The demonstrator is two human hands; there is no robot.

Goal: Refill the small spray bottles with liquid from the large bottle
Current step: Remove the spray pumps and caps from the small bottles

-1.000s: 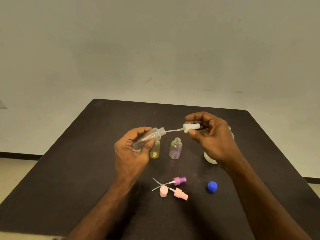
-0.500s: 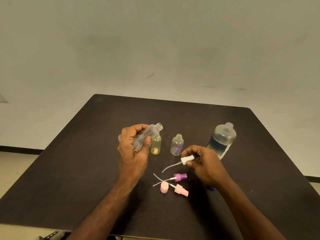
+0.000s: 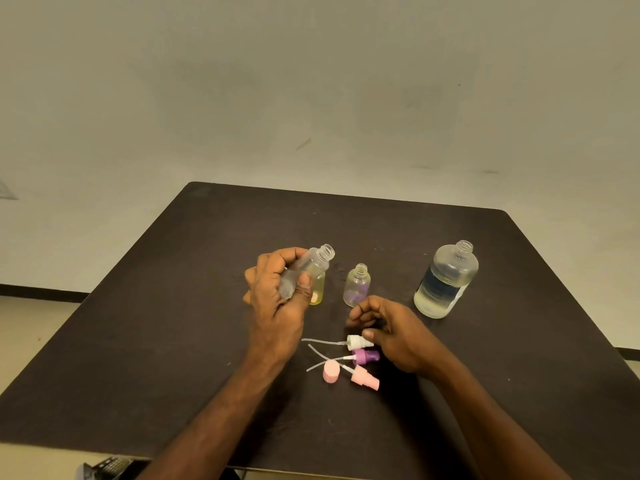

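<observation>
Bottle [image 3: 304,271], uncapped and tilted in the left hand [image 3: 277,299]'s curled fingers, could spill; right hand [image 3: 391,327] seemingly just touches the sprayer [image 3: 356,342].

Far half of the dark table [image 3: 194,306] lies bare, so there's room to come in from the back & left. The large bottle [image 3: 445,282] stands alone at right, cap off, w/ open table all round it. The middle's crowded: yellow-tinted bottle [image 3: 318,289] & a clear small bottle [image 3: 356,289] stand close together, left hand [image 3: 277,299] w/ a tilted bottle in front of the first. Nearer, three spray heads [image 3: 363,356] & a pink cap [image 3: 330,371] lie bunched, tubes trailing left, right hand [image 3: 391,330] touching the white one.
</observation>
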